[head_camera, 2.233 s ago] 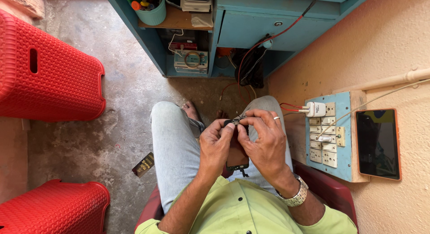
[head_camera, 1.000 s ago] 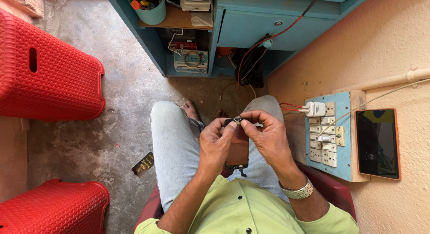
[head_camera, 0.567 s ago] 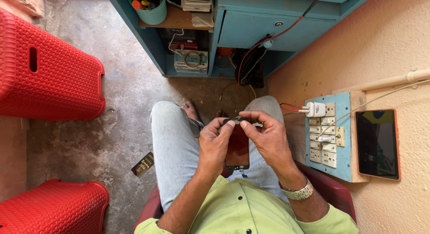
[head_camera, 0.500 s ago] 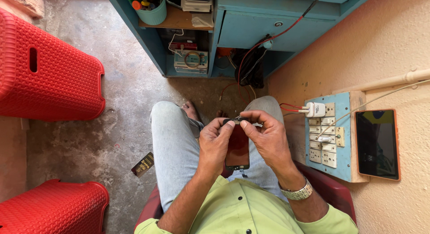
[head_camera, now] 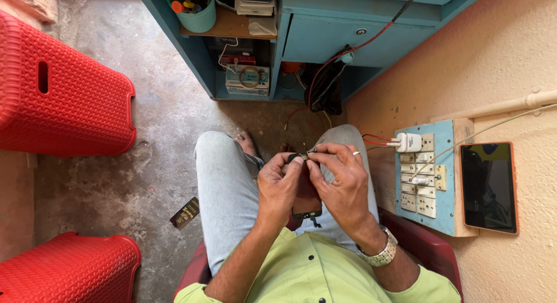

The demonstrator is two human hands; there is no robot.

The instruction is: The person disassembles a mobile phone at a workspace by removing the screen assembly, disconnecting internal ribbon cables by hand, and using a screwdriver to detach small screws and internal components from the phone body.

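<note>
A small dark part [head_camera: 300,157] was pinched between the thumb and fingertips of the left hand [head_camera: 279,186], which was raised above the lap of a seated person. The right hand [head_camera: 341,182] was closed beside it, its fingertips gripping a thin tool [head_camera: 322,153] whose tip met the small dark part; what the tool was could not be told. The two hands were touching at the fingertips. A ring was worn on a finger of the right hand and a metal wristwatch [head_camera: 380,255] on its wrist. Beneath the hands, a dark phone-like device [head_camera: 307,205] was lying on the lap, largely hidden by them.

The person was seated on a dark red chair [head_camera: 428,248], in light grey trousers and a green shirt. On the concrete floor [head_camera: 155,135] near the left knee, a small dark card [head_camera: 185,212] was lying. Two red plastic stools [head_camera: 61,100] were standing to the left. Ahead, a blue cabinet [head_camera: 342,39] with cluttered shelves and red and black wires was seen. On the wall to the right, a blue switchboard [head_camera: 422,178] with a white charger [head_camera: 409,142] plugged in was mounted, and a tablet in an orange case [head_camera: 488,187] was fixed just beside it.
</note>
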